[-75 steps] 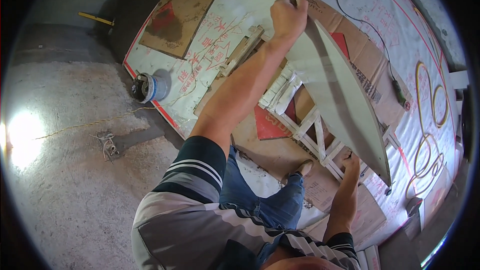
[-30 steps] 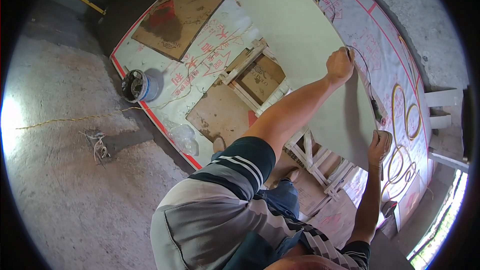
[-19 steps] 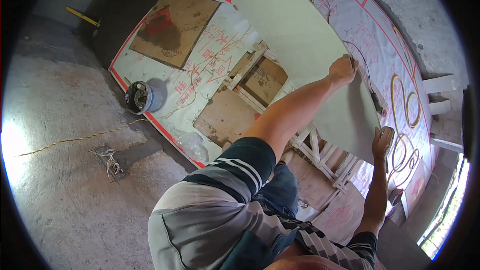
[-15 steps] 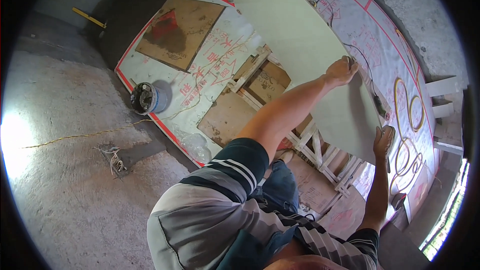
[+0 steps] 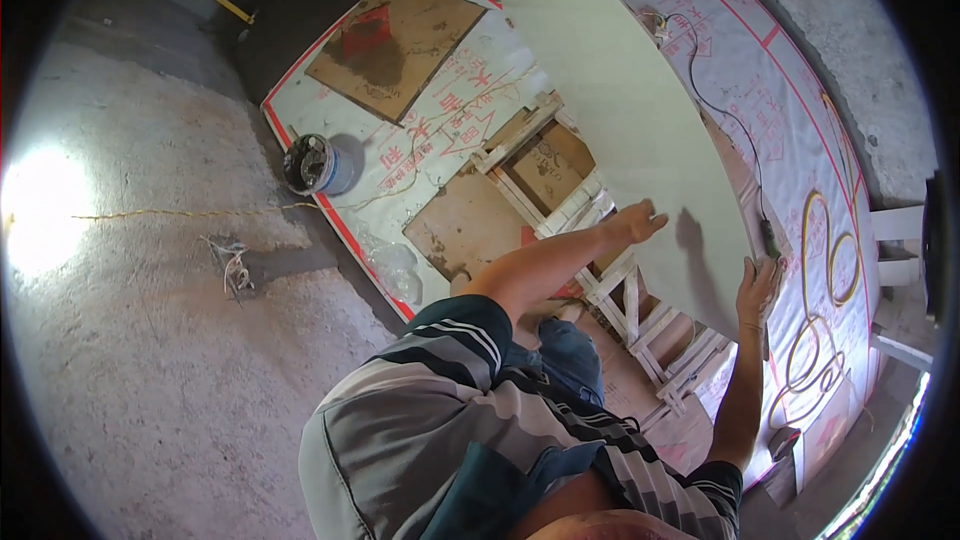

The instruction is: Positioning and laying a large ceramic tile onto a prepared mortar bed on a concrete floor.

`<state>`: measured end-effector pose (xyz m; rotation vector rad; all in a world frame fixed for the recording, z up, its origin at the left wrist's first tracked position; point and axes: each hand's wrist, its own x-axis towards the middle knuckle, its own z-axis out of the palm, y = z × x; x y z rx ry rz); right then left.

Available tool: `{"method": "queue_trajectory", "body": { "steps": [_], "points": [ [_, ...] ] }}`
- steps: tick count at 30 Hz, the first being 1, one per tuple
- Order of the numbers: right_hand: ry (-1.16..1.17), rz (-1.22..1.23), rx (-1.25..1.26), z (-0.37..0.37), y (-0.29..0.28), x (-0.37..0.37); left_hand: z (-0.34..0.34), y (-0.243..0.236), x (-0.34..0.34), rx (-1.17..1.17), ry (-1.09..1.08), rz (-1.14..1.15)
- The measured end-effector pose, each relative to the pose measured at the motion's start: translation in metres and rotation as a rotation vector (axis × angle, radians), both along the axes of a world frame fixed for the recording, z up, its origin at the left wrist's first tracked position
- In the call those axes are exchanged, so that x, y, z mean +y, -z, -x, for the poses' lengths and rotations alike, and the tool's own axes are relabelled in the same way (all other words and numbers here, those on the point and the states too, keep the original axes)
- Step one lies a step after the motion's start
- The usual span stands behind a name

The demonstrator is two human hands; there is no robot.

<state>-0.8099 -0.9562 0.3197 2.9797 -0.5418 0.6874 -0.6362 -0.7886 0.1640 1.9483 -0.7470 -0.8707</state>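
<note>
Bldg site, prob. reno: bare conc. floor [image 5: 170, 380] w/ loose wires [image 5: 236, 272], taped floor sheet [image 5: 375, 225], dirty bucket [image 5: 342, 168] at sheet's left edge.

One large panel [image 5: 640, 120], one bucket [image 5: 336, 170]

Panel [image 5: 640, 110] partly hides timber frame [image 5: 632, 305] to its left. Bucket [image 5: 318, 165] stands at floor sheet's [image 5: 740, 40] left edge. Cardboard piece [image 5: 395, 50] lies beyond bucket; coiled hose [image 5: 807, 240] lies right of panel.
</note>
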Motion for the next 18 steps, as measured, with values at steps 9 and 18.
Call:
{"method": "queue_trajectory", "body": {
  "steps": [9, 18],
  "points": [
    [-0.014, 0.016, 0.066, -0.014, -0.003, -0.008, 0.096, 0.049, 0.052, 0.531, -0.035, -0.155],
    [-0.058, -0.008, 0.096, -0.025, 0.003, 0.019, 0.151, 0.162, 0.082, 0.7, -0.056, -0.199]
  ]
}}
